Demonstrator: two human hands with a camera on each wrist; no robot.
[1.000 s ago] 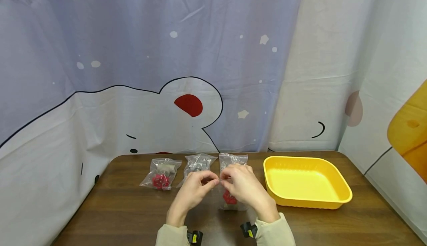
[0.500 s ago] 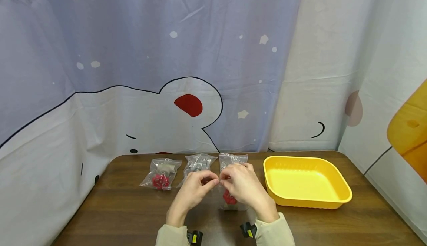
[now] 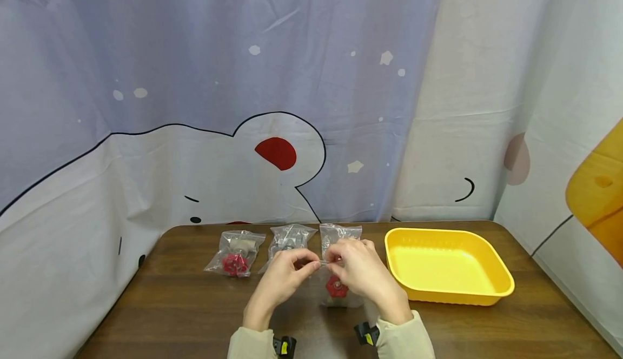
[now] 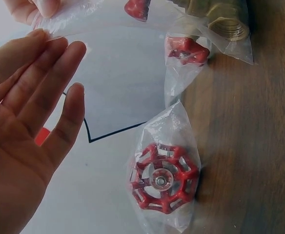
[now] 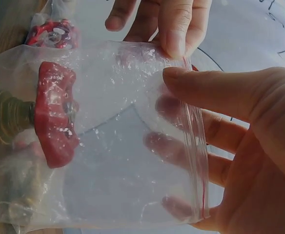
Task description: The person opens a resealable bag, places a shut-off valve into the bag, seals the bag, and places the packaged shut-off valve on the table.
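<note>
A clear zip bag holding a valve with a red handwheel (image 3: 337, 286) and brass body (image 5: 8, 117) stands upright between both hands. My left hand (image 3: 284, 272) pinches one upper corner between thumb and finger, its other fingers spread loosely. My right hand (image 3: 362, 272) pinches the bag's zip edge (image 5: 195, 146) close beside that corner, with its other fingers behind the film. To the left on the table lie two more bagged valves: one bag (image 3: 236, 253) with a red handwheel, and one bag (image 3: 291, 237) partly covered by my left hand.
Behind my right hand the top of another clear bag (image 3: 340, 232) shows, its contents hidden. A yellow tray (image 3: 450, 298) stands on the right of the brown wooden table (image 3: 185, 310). A printed curtain (image 3: 219, 67) hangs along the table's back edge.
My right hand has shifted slightly right along the bag's top edge, and more of the red handwheel shows below it. The left hand stays in place, still pinching the corner.
</note>
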